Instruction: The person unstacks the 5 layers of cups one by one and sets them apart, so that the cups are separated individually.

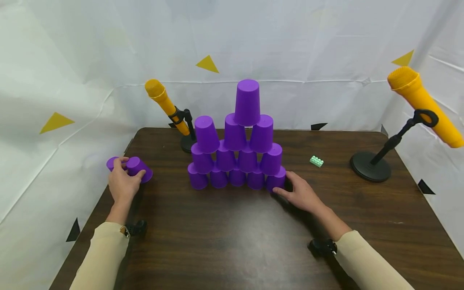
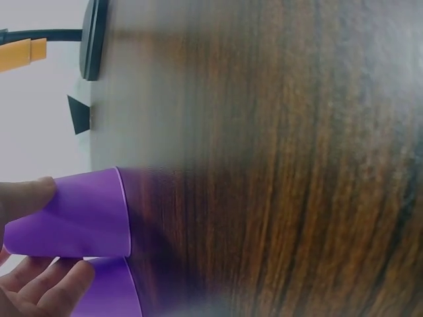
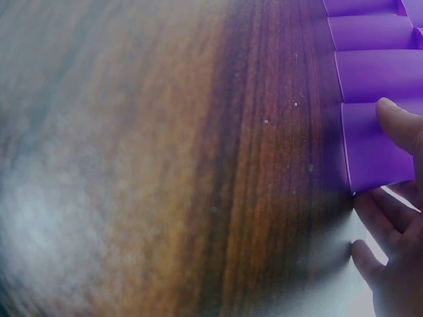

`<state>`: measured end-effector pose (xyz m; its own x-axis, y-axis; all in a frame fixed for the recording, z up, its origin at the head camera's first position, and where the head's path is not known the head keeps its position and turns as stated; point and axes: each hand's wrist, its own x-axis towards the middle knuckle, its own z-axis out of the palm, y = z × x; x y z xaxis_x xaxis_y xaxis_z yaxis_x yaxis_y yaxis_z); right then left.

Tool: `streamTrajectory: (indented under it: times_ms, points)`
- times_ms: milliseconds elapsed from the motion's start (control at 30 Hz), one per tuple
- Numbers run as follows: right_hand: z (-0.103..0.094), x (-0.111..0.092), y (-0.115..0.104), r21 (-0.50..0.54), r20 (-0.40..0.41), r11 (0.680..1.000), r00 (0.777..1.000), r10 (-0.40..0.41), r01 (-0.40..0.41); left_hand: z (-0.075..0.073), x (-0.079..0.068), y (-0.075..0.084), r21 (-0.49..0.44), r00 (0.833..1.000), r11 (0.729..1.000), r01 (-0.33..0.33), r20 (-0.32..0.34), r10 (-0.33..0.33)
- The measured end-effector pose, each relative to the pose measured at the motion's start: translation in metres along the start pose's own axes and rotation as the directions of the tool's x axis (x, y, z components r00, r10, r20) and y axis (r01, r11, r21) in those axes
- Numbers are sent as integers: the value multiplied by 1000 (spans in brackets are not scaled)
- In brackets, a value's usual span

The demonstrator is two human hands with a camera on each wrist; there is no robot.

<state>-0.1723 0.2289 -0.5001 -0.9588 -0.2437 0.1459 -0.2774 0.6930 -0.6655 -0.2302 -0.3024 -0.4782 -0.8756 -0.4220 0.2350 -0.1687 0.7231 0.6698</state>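
Head view: I see the left hand [image 1: 124, 183] pinch an inverted cup [image 1: 137, 164] at the table's [image 1: 217, 237] left edge, near its far corner; axis vertical, the cup pyramid [image 1: 247, 159] well to its right. Left wrist view: its thumb and curled fingers span that cup — a second cup [image 2: 109, 294] stands alongside. Right wrist view: the right hand [image 3: 398, 274], nearer the pyramid, curls partly open round its bottom end cup [image 3: 377, 148].

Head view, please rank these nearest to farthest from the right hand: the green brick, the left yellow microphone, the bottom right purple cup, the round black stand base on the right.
1. Purple cup: bottom right, touched by the right hand.
2. Green brick: beyond the hand, slightly right.
3. Round black stand base: farther right.
4. Left yellow microphone: far back left.
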Motion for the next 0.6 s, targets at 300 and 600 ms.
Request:
streamTrajectory:
  times_ms: [300,600]
  points:
    - [0,0,1,-9,10,1000,1000,8,-8,0,-2,-1,-24,1000,1000,-4,6,4]
    - [-1,-1,-1,6,12,1000,1000,10,-10,-8,-5,2,-87,999,996,-33,-29,30]
